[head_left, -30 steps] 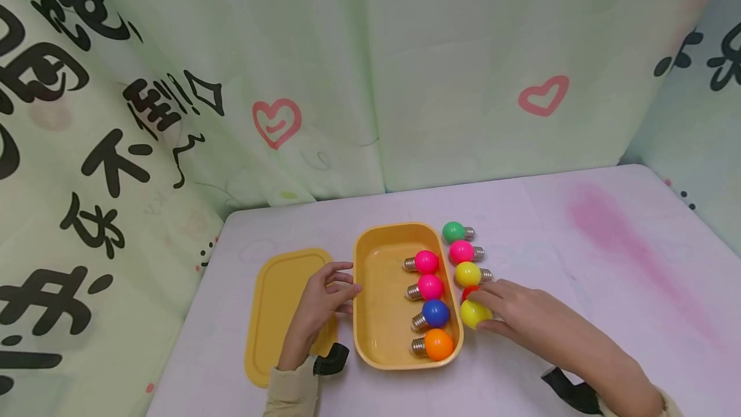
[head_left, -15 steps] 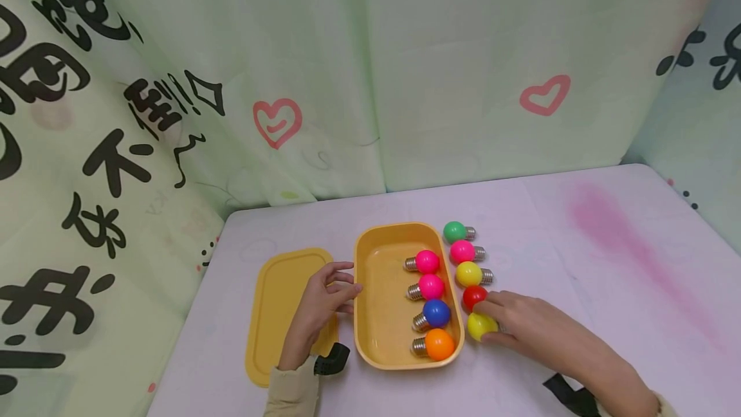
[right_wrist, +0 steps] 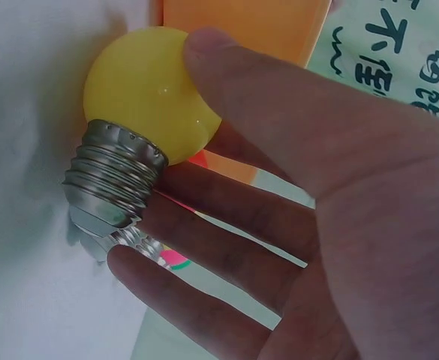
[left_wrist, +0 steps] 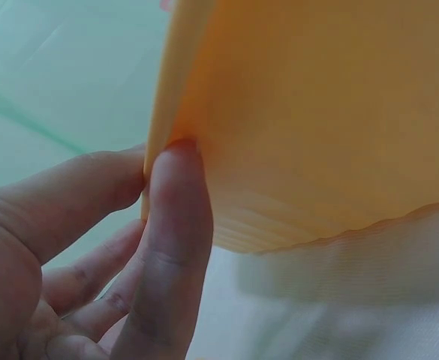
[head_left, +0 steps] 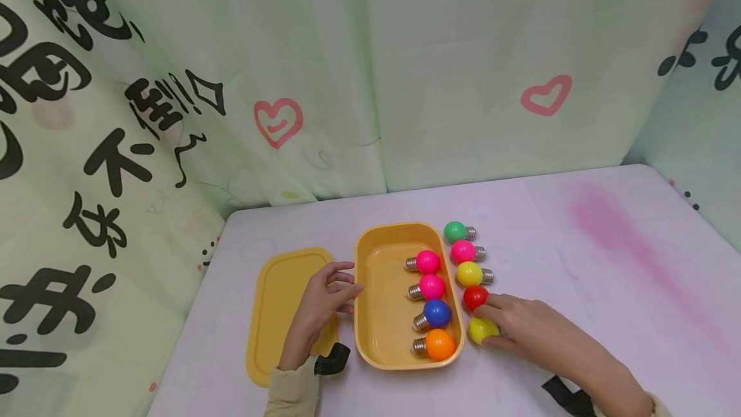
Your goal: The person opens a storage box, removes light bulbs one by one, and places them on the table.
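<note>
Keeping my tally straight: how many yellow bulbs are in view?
2. Beside the tray, one yellow bulb is at the row's near end, held by the right hand; the other yellow bulb lies between a pink bulb and the red bulb. The hand could hide more.

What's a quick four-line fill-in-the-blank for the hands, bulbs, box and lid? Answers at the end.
1. The right hand has its thumb on a bulb that is ____.
2. The left hand pinches the wall of the box, which has ____ bulbs inside.
3. In the box, the blue bulb lies between a pink bulb and the ____ one.
4. In the head view, the lid lies to the ____ of the box.

Missing words: yellow; four; orange; left.
</note>
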A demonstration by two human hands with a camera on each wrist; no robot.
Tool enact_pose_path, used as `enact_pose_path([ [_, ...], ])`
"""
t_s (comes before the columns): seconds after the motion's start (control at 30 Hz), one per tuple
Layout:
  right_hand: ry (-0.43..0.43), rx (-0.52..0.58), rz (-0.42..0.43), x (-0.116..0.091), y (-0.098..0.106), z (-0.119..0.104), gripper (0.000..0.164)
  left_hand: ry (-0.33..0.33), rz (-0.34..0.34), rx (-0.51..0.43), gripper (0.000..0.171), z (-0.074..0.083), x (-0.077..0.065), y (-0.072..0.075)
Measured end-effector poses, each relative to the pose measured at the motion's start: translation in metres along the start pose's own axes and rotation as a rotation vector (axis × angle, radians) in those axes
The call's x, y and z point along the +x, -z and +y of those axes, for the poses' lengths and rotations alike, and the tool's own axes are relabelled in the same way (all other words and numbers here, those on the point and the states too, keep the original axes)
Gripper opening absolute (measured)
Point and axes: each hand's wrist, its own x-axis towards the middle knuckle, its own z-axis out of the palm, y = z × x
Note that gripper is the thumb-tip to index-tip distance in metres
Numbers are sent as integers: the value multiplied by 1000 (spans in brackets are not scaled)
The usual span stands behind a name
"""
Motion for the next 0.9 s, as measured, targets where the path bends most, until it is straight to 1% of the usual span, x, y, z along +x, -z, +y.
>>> enact_pose_path([
  [0.43, -26, -32, 17, 2, 3, -1, 38, 3, 3, 15, 49, -1, 1, 0],
  [0.73, -4, -58, 50, 4, 11, 0, 41, -1, 1, 5, 49, -1, 2, 0],
  [0.9, 42, -83, 96, 6, 16, -2, 40, 1, 3, 14, 50, -2, 2, -1],
])
